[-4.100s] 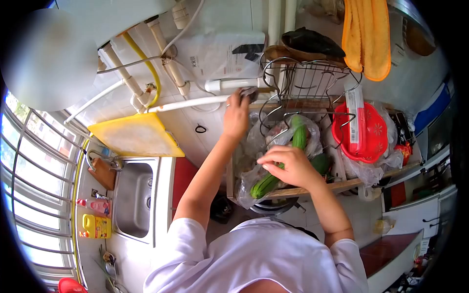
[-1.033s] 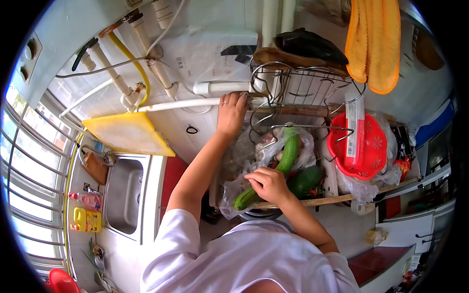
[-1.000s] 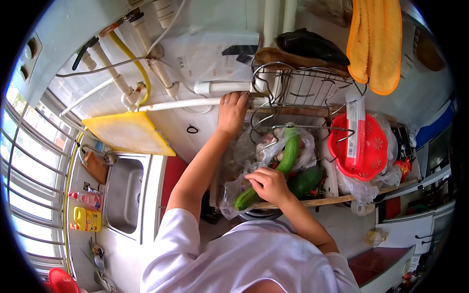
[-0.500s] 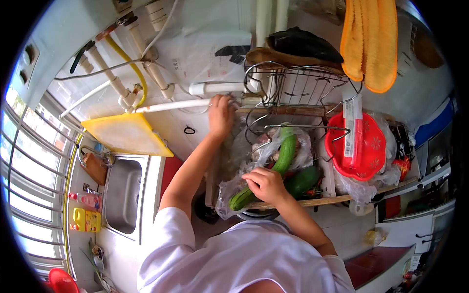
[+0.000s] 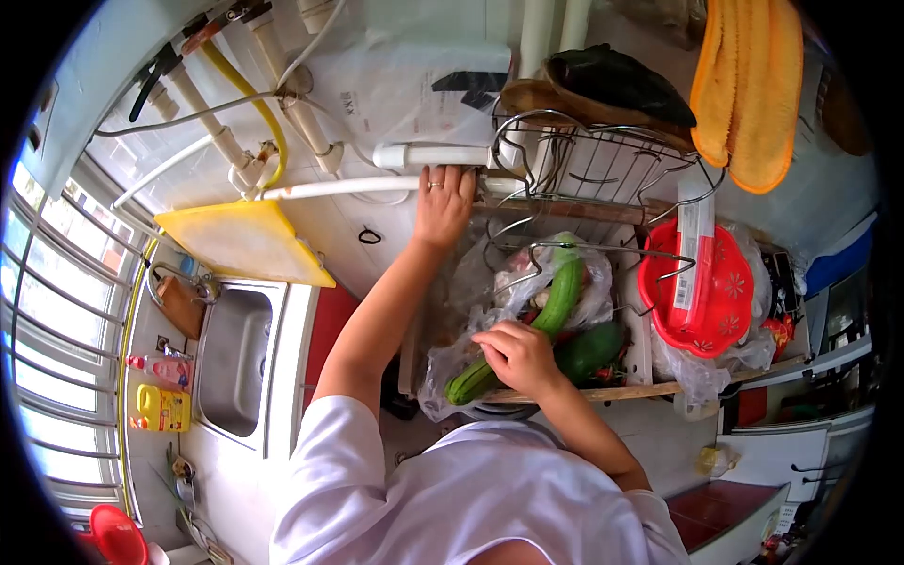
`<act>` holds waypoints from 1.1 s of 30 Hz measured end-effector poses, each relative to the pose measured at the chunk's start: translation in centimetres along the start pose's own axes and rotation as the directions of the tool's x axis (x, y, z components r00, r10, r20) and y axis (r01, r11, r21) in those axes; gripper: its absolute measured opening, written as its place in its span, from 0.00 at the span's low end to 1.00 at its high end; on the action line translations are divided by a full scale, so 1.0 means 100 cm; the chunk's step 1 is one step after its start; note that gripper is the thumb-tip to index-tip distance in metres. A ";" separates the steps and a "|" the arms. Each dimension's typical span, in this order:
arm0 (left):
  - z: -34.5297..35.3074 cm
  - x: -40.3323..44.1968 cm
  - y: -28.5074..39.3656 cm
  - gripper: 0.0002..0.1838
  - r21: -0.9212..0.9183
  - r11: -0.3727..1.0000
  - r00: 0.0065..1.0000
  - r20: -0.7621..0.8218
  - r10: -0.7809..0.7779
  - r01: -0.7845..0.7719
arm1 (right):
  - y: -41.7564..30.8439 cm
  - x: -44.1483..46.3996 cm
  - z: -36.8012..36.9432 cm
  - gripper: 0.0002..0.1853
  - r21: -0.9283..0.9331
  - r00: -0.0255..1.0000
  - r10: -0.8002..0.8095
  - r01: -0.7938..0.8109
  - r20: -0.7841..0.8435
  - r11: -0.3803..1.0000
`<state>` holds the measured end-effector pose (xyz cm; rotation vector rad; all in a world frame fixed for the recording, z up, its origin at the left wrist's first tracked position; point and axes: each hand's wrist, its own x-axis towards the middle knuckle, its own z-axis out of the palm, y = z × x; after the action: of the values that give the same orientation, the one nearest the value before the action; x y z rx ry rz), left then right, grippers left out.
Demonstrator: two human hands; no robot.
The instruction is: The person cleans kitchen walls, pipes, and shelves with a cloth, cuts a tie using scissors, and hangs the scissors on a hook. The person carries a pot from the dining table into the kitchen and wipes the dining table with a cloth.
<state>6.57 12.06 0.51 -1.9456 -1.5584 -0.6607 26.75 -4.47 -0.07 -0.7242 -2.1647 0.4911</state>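
Note:
My left hand [image 5: 443, 207], a ring on one finger, presses its bent fingers against the white pipe [image 5: 330, 188] on the tiled wall, left of the wire rack [image 5: 603, 169]. A small dark thing shows at its fingertips, too hidden to name. My right hand [image 5: 520, 358] is loosely curled, with nothing visible in it, over a long green gourd [image 5: 562, 297] lying on clear plastic bags [image 5: 441, 363] in a wooden-edged crate [image 5: 603, 391]. A darker green gourd [image 5: 591, 348] lies just right of that hand.
A red basket [image 5: 697, 320] stands right of the gourds. Orange cloths [image 5: 750, 94] hang at the upper right. On the left are a yellow-edged board [image 5: 245, 245], a steel sink [image 5: 235, 367], a yellow bottle [image 5: 162, 409] and a barred window [image 5: 66, 339].
My left hand shifted left along the pipe, then back right to a spot near the rack. My right hand came down from above the gourds and has since stayed curled. The view has tilted slightly.

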 end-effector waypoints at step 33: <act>-0.024 -0.050 -0.021 0.22 -0.163 0.904 0.836 0.472 -0.281 0.396 | -0.027 0.024 0.001 0.06 0.160 0.996 -0.043 0.031 0.073 0.987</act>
<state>3.37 7.26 -0.86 -2.1261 -2.2389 -0.6137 24.54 -5.01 2.71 -0.5850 -2.1757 0.6734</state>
